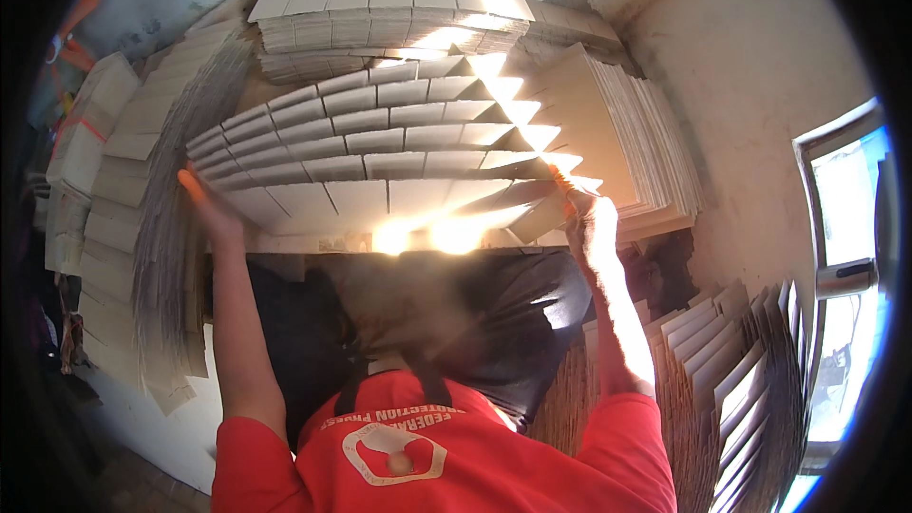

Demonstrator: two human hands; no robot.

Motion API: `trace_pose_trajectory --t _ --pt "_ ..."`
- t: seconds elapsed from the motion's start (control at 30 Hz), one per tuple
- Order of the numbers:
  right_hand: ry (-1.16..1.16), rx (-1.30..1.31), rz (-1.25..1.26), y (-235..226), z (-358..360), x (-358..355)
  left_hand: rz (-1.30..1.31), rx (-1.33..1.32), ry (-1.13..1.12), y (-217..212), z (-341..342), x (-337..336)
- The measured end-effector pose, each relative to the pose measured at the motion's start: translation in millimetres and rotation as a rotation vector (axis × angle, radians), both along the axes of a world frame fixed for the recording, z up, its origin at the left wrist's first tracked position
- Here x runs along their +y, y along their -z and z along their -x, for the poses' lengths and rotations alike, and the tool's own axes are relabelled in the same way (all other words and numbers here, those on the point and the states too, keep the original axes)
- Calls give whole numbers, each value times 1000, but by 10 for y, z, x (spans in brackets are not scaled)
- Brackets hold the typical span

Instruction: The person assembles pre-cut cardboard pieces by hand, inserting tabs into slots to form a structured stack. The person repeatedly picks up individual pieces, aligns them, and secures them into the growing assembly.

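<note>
A fanned set of slotted cardboard strips [380, 141] spans the space between my hands, its rows spread one above another with evenly spaced slits. My left hand [217, 217] presses against the strips' left end; an orange covering shows on a fingertip, and the other fingers are mostly hidden. At the right end my right hand [591, 217] grips the strips' near corner, with orange on its fingers too. Bright sunlight falls across the right ends and the near edge of the strips.
Behind the strips stands a stack of slotted cardboard sheets [394, 0]. More cardboard is piled at the left [128, 166], and a leaning stack of sheets [632, 142] is at the right. Upright cardboard pieces [712, 351] stand low on the right, near a bright window [848, 228].
</note>
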State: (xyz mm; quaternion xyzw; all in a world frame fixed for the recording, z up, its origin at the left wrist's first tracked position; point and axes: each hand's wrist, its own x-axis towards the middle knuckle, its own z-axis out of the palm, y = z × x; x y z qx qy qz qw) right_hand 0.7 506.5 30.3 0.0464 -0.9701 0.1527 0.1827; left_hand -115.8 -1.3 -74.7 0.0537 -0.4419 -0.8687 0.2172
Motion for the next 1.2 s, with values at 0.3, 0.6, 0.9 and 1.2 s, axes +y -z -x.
trace_pose_trajectory --t 0.3,0.6,0.9,1.2 --pt "31 -52 -101 127 34 121 -6 -106 98 -194 505 -53" --pt "308 399 -223 -32 265 757 -26 -124 11 -39 408 -156" --pt "466 -24 -401 404 609 1489 250 -210 -149 195 -438 -571" --pt "626 -103 -57 181 633 1569 447 -154 -235 -182 -821 -308"
